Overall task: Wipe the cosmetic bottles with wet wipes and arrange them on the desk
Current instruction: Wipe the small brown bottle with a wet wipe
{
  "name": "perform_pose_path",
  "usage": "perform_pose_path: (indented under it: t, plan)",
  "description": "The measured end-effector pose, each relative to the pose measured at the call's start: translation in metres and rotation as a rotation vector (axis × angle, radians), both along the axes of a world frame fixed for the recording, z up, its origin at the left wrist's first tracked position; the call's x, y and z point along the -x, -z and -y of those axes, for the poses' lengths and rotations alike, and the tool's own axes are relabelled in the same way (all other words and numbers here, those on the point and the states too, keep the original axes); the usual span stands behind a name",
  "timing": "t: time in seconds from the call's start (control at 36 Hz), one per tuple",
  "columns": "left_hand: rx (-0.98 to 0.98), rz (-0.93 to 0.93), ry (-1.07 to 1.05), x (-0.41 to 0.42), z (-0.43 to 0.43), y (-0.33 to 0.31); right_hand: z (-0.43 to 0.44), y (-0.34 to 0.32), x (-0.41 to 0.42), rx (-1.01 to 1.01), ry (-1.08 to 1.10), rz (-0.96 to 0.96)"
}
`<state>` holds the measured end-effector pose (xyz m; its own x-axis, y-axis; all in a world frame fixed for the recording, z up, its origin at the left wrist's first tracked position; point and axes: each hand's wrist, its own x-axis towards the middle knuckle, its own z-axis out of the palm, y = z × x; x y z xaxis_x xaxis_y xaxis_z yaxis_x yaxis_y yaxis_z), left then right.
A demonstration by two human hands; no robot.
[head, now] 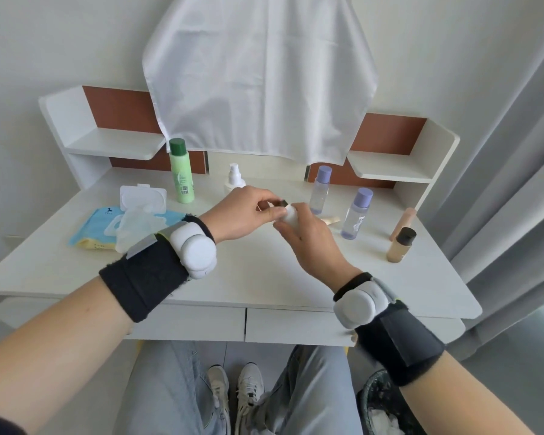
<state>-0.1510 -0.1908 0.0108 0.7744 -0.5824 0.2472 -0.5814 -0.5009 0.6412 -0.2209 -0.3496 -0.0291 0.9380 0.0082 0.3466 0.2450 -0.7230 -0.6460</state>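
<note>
L hand (242, 211) + R hand (308, 243) meet above bench (264, 277) centre. L hand pinches small item (283, 203) w/ dark metallic end; what it is, cannot tell. R hand grips white wet wipe (291, 217), pressed against that item. Wipes pack (107, 227) at left, lid open. Green bottle (181, 171) + white pump bottle (234, 175) upright at back. At right, all upright: far purple-cap bottle (321, 189), near purple-cap bottle (357, 213), beige tube (404, 222), foundation bottle (401, 244) w/ black cap.
</note>
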Motion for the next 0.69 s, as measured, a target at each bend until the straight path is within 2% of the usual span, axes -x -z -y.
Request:
perform_pose_path:
  t: [0.08, 0.17, 0.25, 0.31, 0.39, 0.44, 0.5, 0.58, 0.69]
  plan:
    - [0.067, 0.009, -0.012, 0.004, 0.005, -0.003, 0.001, 0.006, 0.0, 0.122, -0.006, 0.149]
    - [0.097, 0.021, -0.035, 0.003, 0.006, -0.003, -0.003, 0.006, 0.0, 0.038, -0.011, 0.077]
    - [0.03, 0.035, 0.009, 0.003, 0.004, -0.001, -0.002, 0.002, 0.0, -0.243, -0.087, -0.162]
    - [-0.004, 0.037, 0.061, 0.005, 0.002, 0.001, 0.002, 0.001, 0.002, -0.51, -0.221, -0.304]
    - [0.067, -0.049, 0.174, 0.007, -0.002, 0.003, 0.01, -0.004, 0.003, -0.934, -0.443, -0.573]
    - [0.129, -0.084, 0.222, 0.009, -0.003, 0.003, 0.013, -0.005, 0.003, -1.075, -0.513, -0.664]
    - [0.149, -0.079, 0.227, 0.01, -0.001, 0.004, 0.016, -0.003, 0.001, -1.148, -0.491, -0.689]
    - [0.119, -0.066, 0.189, 0.008, 0.0, 0.008, 0.014, -0.002, 0.001, -1.071, -0.364, -0.593]
    - [0.055, -0.043, 0.119, 0.005, 0.001, 0.012, 0.006, -0.002, 0.003, -0.691, -0.168, -0.306]
